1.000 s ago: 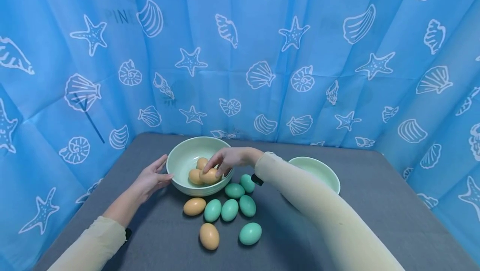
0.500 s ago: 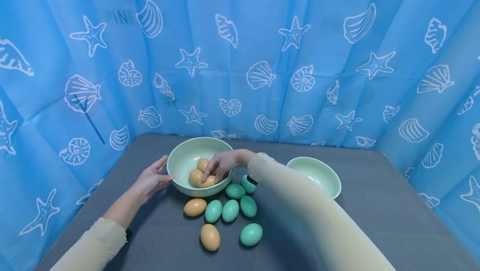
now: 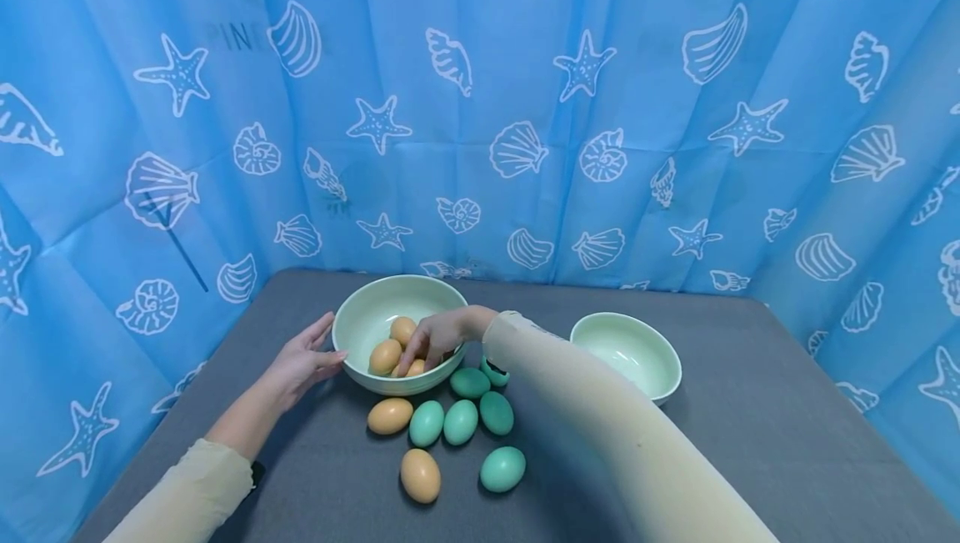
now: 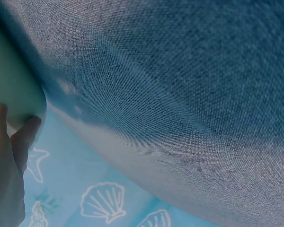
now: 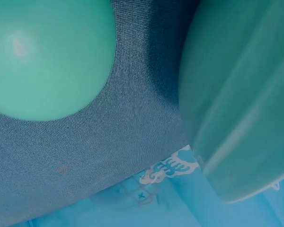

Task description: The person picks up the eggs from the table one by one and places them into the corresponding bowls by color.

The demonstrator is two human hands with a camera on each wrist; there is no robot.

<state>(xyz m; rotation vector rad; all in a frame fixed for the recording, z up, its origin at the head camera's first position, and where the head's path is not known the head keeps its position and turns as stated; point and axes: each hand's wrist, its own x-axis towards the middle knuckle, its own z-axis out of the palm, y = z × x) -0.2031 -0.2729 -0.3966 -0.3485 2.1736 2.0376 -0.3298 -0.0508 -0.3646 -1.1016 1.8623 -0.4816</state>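
Note:
A pale green bowl [image 3: 358, 318] at the table's back left holds brown eggs [image 3: 385, 357]. My left hand [image 3: 300, 359] rests against its left side, thumb near the rim and fingers extended; in the left wrist view fingertips touch the bowl's outer wall [image 4: 14, 71]. Reaching over the right rim, my right hand [image 3: 438, 334] is down inside the bowl, fingers bent around a brown egg [image 3: 416, 369] at the near side. That egg is partly covered by the fingers. In the right wrist view the hand is out of sight; the bowl's ribbed wall [image 5: 246, 99] fills the right side.
Several green eggs [image 3: 460, 422] lie in front of the bowl, one [image 3: 495, 372] partly behind my right sleeve. Two brown eggs [image 3: 390, 415] sit nearby on the grey cloth. A second pale green bowl [image 3: 626, 351] stands right; a blue curtain [image 3: 480, 109] hangs behind.
My right hand has lowered deeper into the bowl with the brown egg, its wrist shifting left. The egg on the left has shifted slightly left. My left hand stays at the bowl's side.

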